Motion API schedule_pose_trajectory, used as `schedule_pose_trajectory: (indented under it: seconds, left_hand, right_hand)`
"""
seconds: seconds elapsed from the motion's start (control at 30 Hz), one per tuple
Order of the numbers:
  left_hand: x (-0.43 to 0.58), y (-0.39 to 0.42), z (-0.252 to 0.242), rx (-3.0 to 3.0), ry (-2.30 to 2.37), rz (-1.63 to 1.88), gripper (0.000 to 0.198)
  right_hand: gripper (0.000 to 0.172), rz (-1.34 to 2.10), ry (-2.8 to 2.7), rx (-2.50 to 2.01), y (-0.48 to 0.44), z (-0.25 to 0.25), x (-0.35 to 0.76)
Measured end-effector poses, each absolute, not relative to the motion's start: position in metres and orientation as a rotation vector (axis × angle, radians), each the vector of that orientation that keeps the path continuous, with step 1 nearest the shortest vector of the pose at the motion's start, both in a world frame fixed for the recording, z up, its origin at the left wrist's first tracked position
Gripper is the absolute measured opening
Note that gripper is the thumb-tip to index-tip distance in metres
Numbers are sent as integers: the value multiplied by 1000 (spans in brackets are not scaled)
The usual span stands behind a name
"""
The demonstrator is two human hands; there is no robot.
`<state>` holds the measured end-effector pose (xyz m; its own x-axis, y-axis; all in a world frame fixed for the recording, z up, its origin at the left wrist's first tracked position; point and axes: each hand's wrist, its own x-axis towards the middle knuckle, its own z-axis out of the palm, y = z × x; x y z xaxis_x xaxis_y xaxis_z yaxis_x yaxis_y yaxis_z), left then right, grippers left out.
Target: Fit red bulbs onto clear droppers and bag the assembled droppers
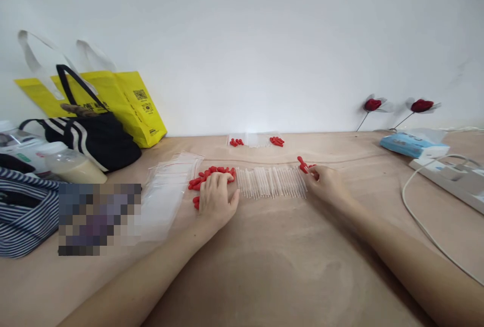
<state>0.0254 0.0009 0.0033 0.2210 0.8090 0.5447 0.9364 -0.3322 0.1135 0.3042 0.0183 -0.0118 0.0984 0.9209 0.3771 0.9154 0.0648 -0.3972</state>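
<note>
Many thin white sticks (270, 182) lie side by side in a row on the table. At the row's left end, my left hand (217, 198) rests over a pile of small red rounded pieces (207, 171), its fingers bent down onto them and the thumb apart. My right hand (321, 183) is at the right end of the row, fingers closed in a pinch on a red piece (301, 163); another red bit shows by the fingertips. The fingers partly hide how these pieces meet the stick ends. Clear plastic bags (166, 185) lie left of my left hand.
By the wall lies a clear bag (257, 139) with red-ended sticks. Yellow (132, 105) and black bags (102, 140), plus a bottle (75, 165), stand left. On the right are a tissue pack (412, 144), a power strip (449, 178), a white cable (416, 221) and two red flowers (421, 106).
</note>
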Motion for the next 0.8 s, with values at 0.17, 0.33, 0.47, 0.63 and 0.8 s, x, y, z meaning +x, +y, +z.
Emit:
schedule_pose_trajectory:
  seconds: [0.17,0.33,0.47,0.63,0.8]
  left_hand:
    - [18,9,21,-2317,-1735,-448,15]
    - [1,18,40,-2580,-1833,-82,9]
    - [-14,22,59,-2905,-1676,167,10]
    - [-27,28,68,-2994,-1657,267,13]
    - [-32,31,65,-3046,-1696,384,16]
  right_hand:
    - [11,66,-1770,-1912,21,-14,306]
    - [9,73,-1776,-1952,23,-18,304]
    - [10,46,-1762,-1978,26,-21,304]
    - [11,23,-1761,-1984,28,-23,304]
    - [15,3,-1767,-2000,28,-21,303]
